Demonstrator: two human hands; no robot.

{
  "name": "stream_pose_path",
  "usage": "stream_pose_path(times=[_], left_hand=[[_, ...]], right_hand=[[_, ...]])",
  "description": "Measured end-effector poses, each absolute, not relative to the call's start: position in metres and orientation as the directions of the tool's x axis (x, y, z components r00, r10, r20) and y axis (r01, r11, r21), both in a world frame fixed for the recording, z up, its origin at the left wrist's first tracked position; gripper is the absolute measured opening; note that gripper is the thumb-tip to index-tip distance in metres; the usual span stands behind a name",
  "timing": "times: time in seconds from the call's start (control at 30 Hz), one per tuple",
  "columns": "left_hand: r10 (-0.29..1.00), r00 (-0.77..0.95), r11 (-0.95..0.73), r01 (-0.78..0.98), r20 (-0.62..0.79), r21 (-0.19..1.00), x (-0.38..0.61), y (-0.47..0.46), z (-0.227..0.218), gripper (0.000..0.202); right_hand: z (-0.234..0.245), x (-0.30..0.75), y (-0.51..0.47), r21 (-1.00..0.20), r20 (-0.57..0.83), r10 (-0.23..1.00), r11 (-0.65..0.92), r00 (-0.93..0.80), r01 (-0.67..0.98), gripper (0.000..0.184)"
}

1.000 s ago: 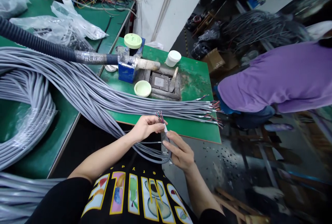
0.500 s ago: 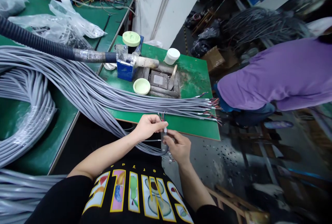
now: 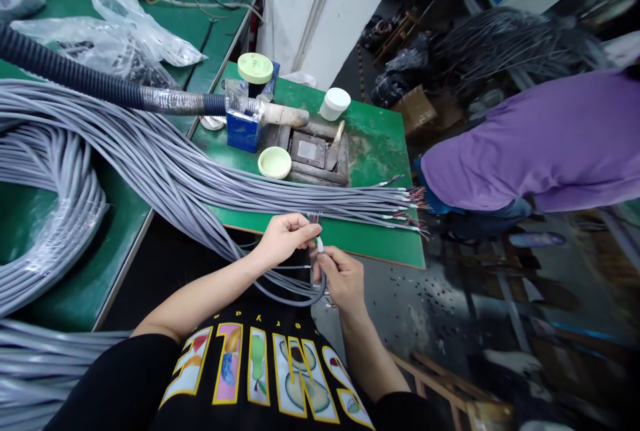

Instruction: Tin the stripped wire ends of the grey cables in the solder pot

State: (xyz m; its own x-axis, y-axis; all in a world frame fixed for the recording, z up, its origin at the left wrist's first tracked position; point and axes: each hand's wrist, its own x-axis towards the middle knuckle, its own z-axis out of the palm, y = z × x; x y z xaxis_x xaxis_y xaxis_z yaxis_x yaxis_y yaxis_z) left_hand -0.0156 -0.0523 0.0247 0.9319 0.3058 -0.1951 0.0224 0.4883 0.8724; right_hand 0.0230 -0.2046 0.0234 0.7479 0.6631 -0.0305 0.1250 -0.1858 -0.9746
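Note:
A grey cable (image 3: pixel 319 288) bends up in front of my chest, its white-wrapped end (image 3: pixel 320 243) pointing away from me. My right hand (image 3: pixel 343 278) is closed around the cable just below that wrap. Thin coloured wires (image 3: pixel 314 218) fan out of the tip, and my left hand (image 3: pixel 289 239) pinches them between thumb and index finger. Just beyond my hands, a long bundle of grey cables (image 3: pixel 280 199) lies across the green bench, with stripped coloured ends (image 3: pixel 416 199) at its right.
A square solder pot (image 3: pixel 308 150) with a scraper (image 3: pixel 334 148) sits on the bench (image 3: pixel 375 144). Around it are a light green lid (image 3: pixel 275 162), a white tub (image 3: pixel 335 104) and an extraction hose (image 3: pixel 170 101). Someone in a purple top (image 3: pixel 530 144) is at the right.
The cable end has turned slightly in my fingers, and more of its white wrap shows. My left hand has shifted slightly left and away from me; my right hand has moved slightly left.

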Motion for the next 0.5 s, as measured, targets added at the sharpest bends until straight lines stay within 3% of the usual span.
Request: stream_pose_path(times=[0.5], left_hand=[[0.329, 0.919, 0.475, 0.038, -0.218, 0.879, -0.0158, -0.0517, 0.0241, 0.048]], right_hand=[[0.0226, 0.0226, -0.2021, -0.978, -0.048, 0.671, -0.182, 0.74, 0.101, 0.023]])
